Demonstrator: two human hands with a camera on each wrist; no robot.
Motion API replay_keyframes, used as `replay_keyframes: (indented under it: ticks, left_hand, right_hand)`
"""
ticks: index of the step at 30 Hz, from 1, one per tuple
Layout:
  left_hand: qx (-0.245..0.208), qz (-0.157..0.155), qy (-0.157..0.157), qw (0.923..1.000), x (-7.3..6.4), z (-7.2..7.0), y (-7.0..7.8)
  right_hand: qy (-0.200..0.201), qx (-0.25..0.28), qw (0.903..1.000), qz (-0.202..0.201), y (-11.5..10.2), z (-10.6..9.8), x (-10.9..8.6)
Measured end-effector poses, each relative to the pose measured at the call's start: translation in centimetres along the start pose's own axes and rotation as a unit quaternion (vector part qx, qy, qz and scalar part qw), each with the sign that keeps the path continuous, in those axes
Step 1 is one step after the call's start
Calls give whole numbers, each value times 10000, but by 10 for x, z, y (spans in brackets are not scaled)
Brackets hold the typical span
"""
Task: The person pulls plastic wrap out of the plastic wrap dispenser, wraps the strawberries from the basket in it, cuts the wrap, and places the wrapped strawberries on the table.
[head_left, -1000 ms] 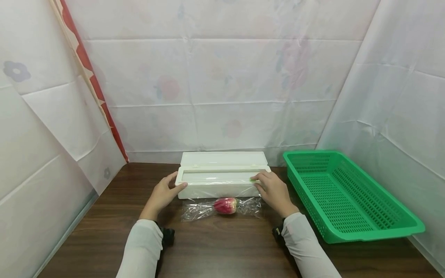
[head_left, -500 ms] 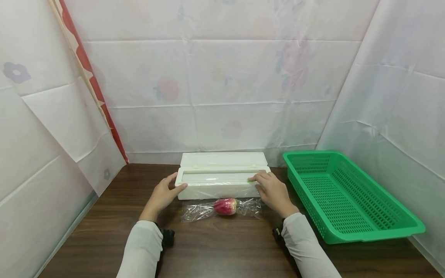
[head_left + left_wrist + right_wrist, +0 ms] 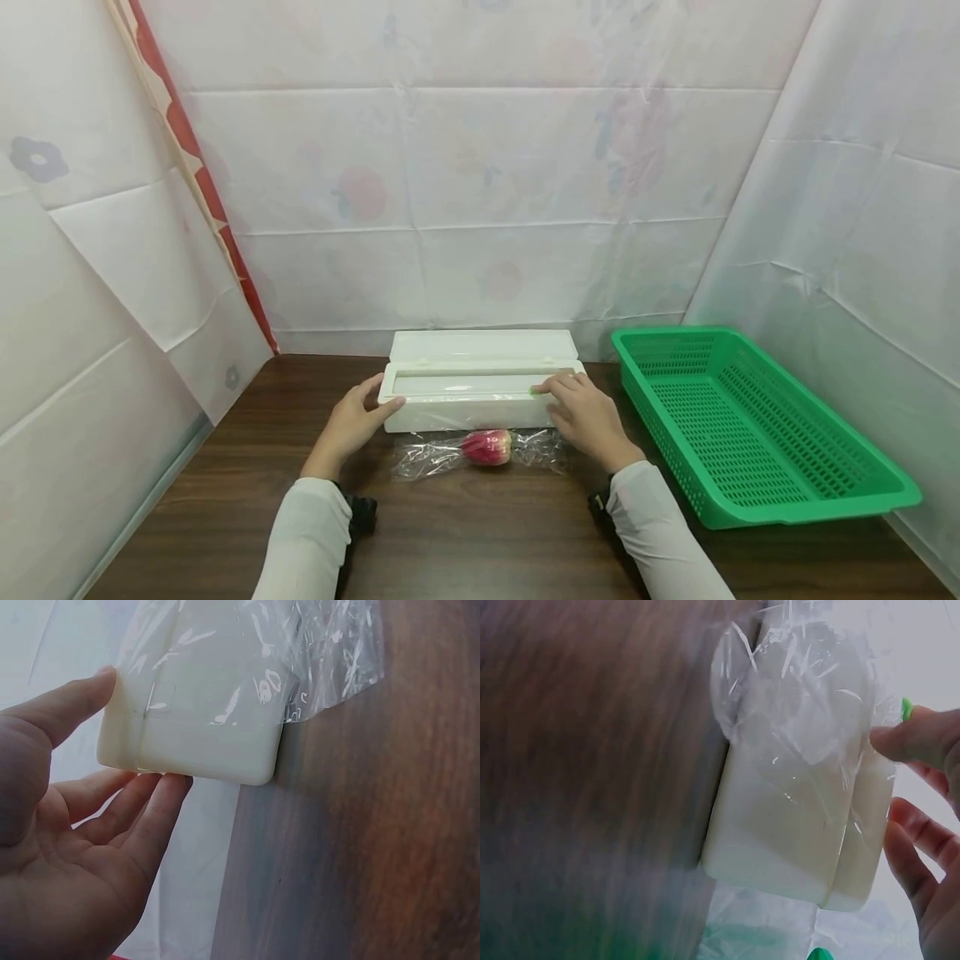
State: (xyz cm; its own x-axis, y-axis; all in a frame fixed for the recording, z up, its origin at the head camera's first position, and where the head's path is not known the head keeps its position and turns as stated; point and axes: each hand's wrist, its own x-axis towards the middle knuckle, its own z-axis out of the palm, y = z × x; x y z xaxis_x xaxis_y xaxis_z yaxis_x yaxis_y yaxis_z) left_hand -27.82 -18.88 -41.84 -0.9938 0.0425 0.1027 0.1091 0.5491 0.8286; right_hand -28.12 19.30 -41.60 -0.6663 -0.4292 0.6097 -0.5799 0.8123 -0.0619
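Observation:
A white cling film dispenser (image 3: 465, 413) lies lengthwise at the back of the table, its lid (image 3: 483, 343) tipped back. My left hand (image 3: 352, 427) grips its left end, thumb on the top edge and fingers against the end face. At the right part of the top edge, my right hand (image 3: 591, 421) pinches a small green slide cutter (image 3: 907, 709), mostly hidden by the fingertips. Clear cling film (image 3: 427, 458) hangs over the dispenser's front onto the table. A red and pale yellow fruit, apple-like (image 3: 486, 447), lies in front, with film around it.
A green plastic basket (image 3: 780, 433) stands to the right, close to my right forearm. White printed sheets (image 3: 480, 167) enclose the back and both sides of the dark wooden table (image 3: 480, 533).
The green slide cutter and my right fingertips have shifted slightly left along the dispenser's top edge. My left hand, the fruit and the basket stay where they were.

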Motion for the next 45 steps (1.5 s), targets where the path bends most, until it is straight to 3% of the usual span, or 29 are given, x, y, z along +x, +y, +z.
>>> replay_keyframes:
  ticks: [7,17,25,29,45]
  left_hand:
    - [-28,44,-24,10000,0,2,-1]
    - [-28,-11,-43,10000,-1,3,-3]
    - [-28,29,-33,10000,-1,4,-2]
    - [-71,7,-57,10000,0,4,0]
    - [-83,-11,2,10000,0,-1,0]
  right_hand:
    - [4,416,9986,317,1,-4,-1]
    - [790,1199,9886,447,-4,-9,3]
    - [757,1085,9902,444,-17,5,13]
    - [718,787,9927,558,-18,11,12]
    - [695,771,9935,468,-18,9,14]
